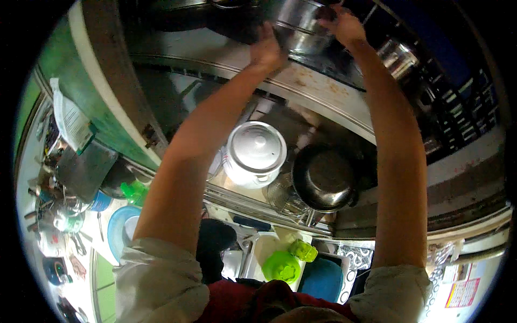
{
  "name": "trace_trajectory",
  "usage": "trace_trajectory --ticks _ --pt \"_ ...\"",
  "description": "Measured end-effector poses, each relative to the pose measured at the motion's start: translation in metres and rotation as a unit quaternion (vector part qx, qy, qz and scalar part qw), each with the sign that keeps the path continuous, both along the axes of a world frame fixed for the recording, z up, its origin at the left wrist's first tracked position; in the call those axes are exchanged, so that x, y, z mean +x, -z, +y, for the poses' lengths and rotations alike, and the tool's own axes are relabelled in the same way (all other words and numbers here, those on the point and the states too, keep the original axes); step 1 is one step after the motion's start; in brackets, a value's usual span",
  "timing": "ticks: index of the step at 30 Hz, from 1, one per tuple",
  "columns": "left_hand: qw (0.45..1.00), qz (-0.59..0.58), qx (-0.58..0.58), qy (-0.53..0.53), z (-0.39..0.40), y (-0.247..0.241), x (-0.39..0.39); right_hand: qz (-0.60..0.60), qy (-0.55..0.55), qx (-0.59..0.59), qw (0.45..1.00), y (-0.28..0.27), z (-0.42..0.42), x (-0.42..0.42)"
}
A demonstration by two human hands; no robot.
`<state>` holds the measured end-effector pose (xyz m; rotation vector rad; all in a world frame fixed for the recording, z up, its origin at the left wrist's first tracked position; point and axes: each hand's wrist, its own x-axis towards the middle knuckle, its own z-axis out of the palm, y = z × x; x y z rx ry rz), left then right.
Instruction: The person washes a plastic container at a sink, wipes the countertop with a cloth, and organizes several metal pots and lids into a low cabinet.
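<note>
Both arms reach up to a cupboard shelf [323,91]. At its front stands a shiny metal pot [301,24]. My right hand [347,28] is at the pot's upper right, its fingers around a dark round knob [326,14]. Beside the pot's left side is my left hand [266,50], thumb raised and palm towards the metal; whether it touches the pot is unclear. On the lower shelf, between my arms, sit a white lidded pot [258,151] and a dark frying pan [327,177]. A smaller shiny metal vessel [398,58] stands right of my right hand.
A green cupboard door [105,105] stands open at the left. Below are a counter with a light-blue basin [121,230], a green plastic bowl [280,266], a green sponge-like item [303,250] and a blue container [321,280]. A dark rack [464,113] lies at the right.
</note>
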<state>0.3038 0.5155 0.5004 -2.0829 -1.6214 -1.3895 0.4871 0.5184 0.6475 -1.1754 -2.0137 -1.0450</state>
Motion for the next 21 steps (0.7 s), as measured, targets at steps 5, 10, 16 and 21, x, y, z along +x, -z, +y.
trace_trajectory --ticks 5,10,16,21 --pt "0.992 -0.003 -0.114 0.059 -0.011 -0.014 0.010 -0.005 0.047 -0.092 0.995 -0.020 -0.029 0.011" --pt "0.987 -0.023 -0.136 0.078 -0.016 -0.020 0.012 0.023 0.045 -0.051 0.997 -0.005 -0.031 0.024" --pt "0.856 -0.490 0.157 -0.048 0.031 -0.043 -0.059 0.169 -0.106 0.068 0.978 0.057 -0.056 0.012" --pt "0.840 -0.526 0.135 -0.028 0.051 -0.072 -0.100 0.270 -0.129 -0.001 0.954 0.108 -0.073 0.014"
